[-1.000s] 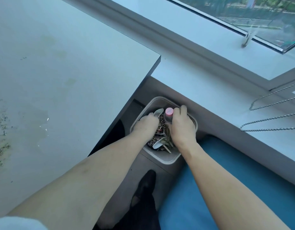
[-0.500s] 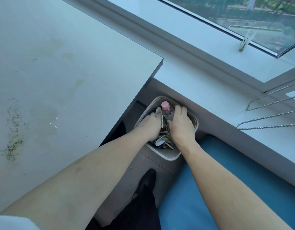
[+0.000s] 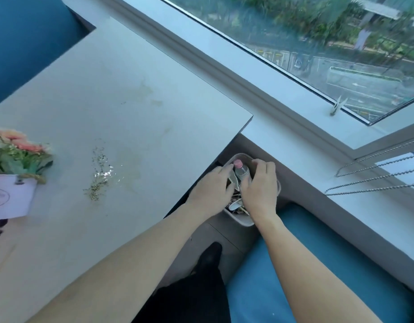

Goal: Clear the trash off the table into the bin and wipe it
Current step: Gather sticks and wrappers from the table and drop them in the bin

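Your left hand (image 3: 213, 188) lay with nearly straight fingers on the trash (image 3: 235, 204) inside the bin (image 3: 242, 221), just beside the table (image 3: 131, 108). Your right hand (image 3: 260, 191) had bent fingers, its thumb against the pink-capped bottle (image 3: 241, 170); I cannot tell whether it gripped. This bottle stood between both hands, inside the bin.
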### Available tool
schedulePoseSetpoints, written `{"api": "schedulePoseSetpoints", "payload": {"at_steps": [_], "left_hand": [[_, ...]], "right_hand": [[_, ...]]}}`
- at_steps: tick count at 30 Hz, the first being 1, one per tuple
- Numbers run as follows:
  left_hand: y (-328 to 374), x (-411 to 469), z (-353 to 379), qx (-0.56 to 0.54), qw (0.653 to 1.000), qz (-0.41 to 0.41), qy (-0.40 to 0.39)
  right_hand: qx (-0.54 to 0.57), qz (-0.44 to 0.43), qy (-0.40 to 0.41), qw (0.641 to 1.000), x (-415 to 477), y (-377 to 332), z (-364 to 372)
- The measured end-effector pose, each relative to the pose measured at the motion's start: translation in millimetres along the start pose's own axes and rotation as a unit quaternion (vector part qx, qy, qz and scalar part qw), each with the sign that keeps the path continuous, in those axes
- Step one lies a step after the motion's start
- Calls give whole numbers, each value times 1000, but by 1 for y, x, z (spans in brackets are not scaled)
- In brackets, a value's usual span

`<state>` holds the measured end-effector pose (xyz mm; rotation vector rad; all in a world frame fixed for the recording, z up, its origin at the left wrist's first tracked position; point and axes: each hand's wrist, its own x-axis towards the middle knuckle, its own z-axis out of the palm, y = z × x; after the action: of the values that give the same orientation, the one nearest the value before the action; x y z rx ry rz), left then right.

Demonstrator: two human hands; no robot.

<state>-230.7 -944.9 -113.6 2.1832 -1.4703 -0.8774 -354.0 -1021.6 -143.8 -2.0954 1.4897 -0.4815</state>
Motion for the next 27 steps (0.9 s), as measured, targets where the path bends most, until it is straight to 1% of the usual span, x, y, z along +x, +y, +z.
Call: {"api": "schedulePoseSetpoints", "payload": {"at_steps": [2,5,8,10,13,17,22,27], "left_hand": [[0,-27,-19,-62,995,10,72],[-10,-67,-47,-124,974,-4,187],[-33,-108,-76,-137,952,-34,270],[-54,-136,-94,-134,942,-56,302],[-90,-182,-119,-115,935,-90,322],[-135,-245,-146,-90,927,-129,341],[-190,-331,-169,-83,911,-195,355],[-244,-409,-180,-59,905,-239,347]], "right_hand": [[40,-33,30,998,-11,-25,-3],[81,-63,53,993,-30,-66,-3],[104,-97,43,989,-52,-112,1],[109,-118,27,987,-68,-143,6],[110,-163,-6,980,-98,-189,18],[89,-190,-69,975,-141,-242,43],[69,-236,-117,962,-205,-298,84],[12,-261,-226,938,-266,-337,127]]}}
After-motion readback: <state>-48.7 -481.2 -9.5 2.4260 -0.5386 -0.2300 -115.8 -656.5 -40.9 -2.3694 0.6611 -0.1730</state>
